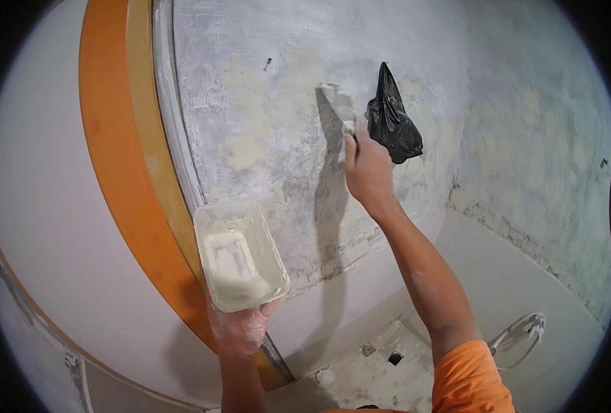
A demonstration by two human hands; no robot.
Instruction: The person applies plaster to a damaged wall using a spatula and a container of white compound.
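Note:
My left hand (pixel 242 329) is wrapped round the lower end of a clear plastic tub (pixel 272 241), tilted so its inside faces me. Pale cream filler (pixel 247 292) lies in its lower part and smears its walls. My right hand (pixel 373 168) is raised to the wall, closed round the handle of a putty knife (pixel 338 100) with filler on its broad blade. The blade is at the grey wall (pixel 264 179), which carries patchy cream filler; whether it touches cannot be told. Just right of the blade hangs a black plastic bag (pixel 393 127).
A nail or hook (pixel 267 64) sticks out of the wall at upper left. An orange door frame (pixel 116 124) runs down the left. Below right, a hose (pixel 522 334) hangs by the side wall. The floor (pixel 381 378) is littered, with a dark square opening (pixel 395 358).

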